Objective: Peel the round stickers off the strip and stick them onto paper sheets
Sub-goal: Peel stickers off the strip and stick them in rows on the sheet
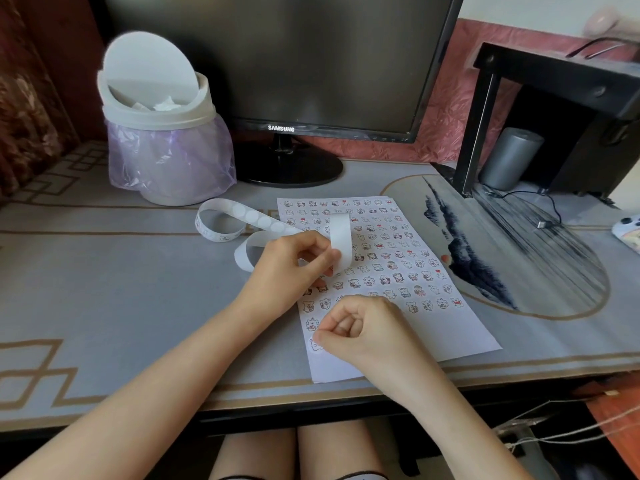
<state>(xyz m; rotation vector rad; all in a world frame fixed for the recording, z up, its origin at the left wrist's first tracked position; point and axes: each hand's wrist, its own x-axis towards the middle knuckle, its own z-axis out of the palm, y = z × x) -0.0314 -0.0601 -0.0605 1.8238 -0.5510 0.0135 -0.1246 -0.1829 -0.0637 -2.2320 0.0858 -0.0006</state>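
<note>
Curtain [27,98]: dark red and patterned, at the far left edge.
Desk mat [121,289]: grey with tan line borders, spread across the whole desk top.
Waste bin [162,112]: white, lined with a pale purple bag, swing lid tipped up, crumpled paper inside; standing at the back left, just beside the monitor foot.
Strip [242,213]: long white backing tape, looped on the mat left of the sheet, with a row of round blanks along the raised part; its free end curls upright above the left hand.
Left hand [291,268]: clenched on the strip, thumb and fingers pinching it just below the upright end, above the sheet's left edge.
Monitor [311,64]: black, screen dark, on a round foot at the back centre.
Round sticker [314,345]: near the sheet's lower left, below the last filled row, under the right thumb tip; flat or part-lifted, cannot tell.
Right hand [367,327]: fingers curled in, thumb and forefinger grasping the round sticker at its edge.
Paper sheet [450,327]: white, angled on the mat, covered in rows of small cartoon stickers down to its lower left.
Shelf [554,74]: black, at the back right.
Speaker [510,157]: grey cylinder under the shelf.
Cable [543,223]: thin, black, plug end lying on the mat.
Controller [627,230]: white, cut off by the right edge.
</note>
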